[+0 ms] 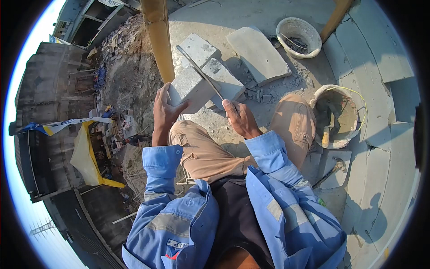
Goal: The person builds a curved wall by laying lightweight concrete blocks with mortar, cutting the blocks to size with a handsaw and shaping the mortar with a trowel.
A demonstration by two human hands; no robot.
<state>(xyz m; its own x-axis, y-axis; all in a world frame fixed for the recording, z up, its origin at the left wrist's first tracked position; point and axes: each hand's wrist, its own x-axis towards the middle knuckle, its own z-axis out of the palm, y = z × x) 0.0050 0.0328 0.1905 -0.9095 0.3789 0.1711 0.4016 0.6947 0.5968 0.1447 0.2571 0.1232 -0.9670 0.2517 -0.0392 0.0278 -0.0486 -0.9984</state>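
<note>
Nearest is the person's blue work jacket (172, 222); its chest patch carries dark letters, of which "UP" seems legible, above a red-and-blue mark. The beige trousers (201, 150) are bent at the knees, which brings the work low and close.

Just beyond, the left hand (166, 110) grasps a pale grey block (193, 89) at its near left end, thumb on the side and fingers round the corner, likely to steady it. The right hand (240, 117) is closed round the near end of a thin metal bar (197, 67), thumb laid along it, probably for control; the bar slants over the block, its curved tip pointing away. Whether the two touch, I cannot tell.

To the right, a hammer (339, 167) lies on a flat slab (335, 179), and a trowel (326, 134) stands handle-up in a mortar bucket (316, 96), which would leave its grip easy to take.

Farther out, two cut blocks (197, 48) (224, 80) adjoin the held one, with a larger block (259, 54) and rubble (266, 92) beside them, then a second bucket (317, 42) holding thin pieces. A wooden post (157, 40) rises at left. Beyond hangs a blue, white and yellow banner (67, 124), its lettering too small to read.
</note>
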